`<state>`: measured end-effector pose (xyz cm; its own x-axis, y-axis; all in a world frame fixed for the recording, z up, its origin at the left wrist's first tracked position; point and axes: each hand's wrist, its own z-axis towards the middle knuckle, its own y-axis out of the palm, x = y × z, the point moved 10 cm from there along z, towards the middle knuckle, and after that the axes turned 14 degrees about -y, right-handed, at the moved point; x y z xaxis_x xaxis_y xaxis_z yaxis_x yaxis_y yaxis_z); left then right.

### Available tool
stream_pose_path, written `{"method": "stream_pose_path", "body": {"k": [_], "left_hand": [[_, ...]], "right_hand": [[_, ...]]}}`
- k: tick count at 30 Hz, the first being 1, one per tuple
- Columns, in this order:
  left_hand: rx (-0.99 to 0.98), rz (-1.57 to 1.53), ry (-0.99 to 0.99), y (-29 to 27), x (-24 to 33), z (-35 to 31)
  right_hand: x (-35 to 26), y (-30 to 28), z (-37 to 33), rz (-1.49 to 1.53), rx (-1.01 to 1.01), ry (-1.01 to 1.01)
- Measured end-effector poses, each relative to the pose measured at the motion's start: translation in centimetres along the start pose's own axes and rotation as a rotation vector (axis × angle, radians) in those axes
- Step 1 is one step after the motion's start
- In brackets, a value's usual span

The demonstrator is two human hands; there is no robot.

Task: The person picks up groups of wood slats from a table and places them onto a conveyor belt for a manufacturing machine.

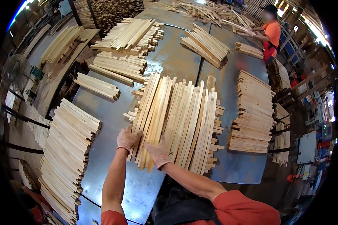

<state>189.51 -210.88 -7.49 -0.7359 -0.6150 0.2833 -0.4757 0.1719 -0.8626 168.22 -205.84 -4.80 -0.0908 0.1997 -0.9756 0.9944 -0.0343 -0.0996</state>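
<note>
Both my hands wear pale knitted work gloves. A group of light wooden strips (151, 120) lies at the near left of a larger stack, on top of other strips. My left hand (128, 138) is closed on the group's left edge, with the thumb over the top. My right hand (159, 152) grips the same strips from the right near their front ends, its thumb pointing away from me. More loose strips (189, 123) lie side by side to the right of that hand. Underneath, a crosswise layer of strips (218, 140) sticks out on both sides.
A metal table (116, 157) carries the stack. Rows of strips stand at left (69, 150) and right (251, 112), with stacked strips (127, 37) and a fanned bundle (206, 45) farther back. A co-worker in orange (272, 33) handles strips at far right. A fan (15, 71) stands left.
</note>
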Motion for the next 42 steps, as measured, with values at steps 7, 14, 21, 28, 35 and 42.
{"method": "stream_pose_path", "body": {"k": [7,14,21,28,35,42], "left_hand": [[-0.244,-0.479,0.378,4.3,5.1,-8.9],[-0.635,-0.955,0.246,16.9,11.3,-18.7],[-1.153,-1.381,-0.222,18.2,16.8,-23.1],[-0.391,-0.985,0.219,8.7,11.4,-18.4],[0.410,-0.174,-0.005,-0.4,2.9,-4.7],[0.260,-0.159,-0.047,2.0,4.5,-3.0]], "right_hand": [[-0.1,-6.6,-2.5,0.295,-0.264,0.015],[-1.8,-14.6,-3.2,0.338,-0.218,0.286],[-2.9,-21.6,2.8,-0.937,-0.317,-0.090],[-11.5,-22.8,10.8,-0.969,-0.420,-0.473],[-16.2,-19.1,19.9,-1.013,-0.400,-0.917],[-5.8,-19.4,22.9,-1.383,-0.559,-0.569]]}}
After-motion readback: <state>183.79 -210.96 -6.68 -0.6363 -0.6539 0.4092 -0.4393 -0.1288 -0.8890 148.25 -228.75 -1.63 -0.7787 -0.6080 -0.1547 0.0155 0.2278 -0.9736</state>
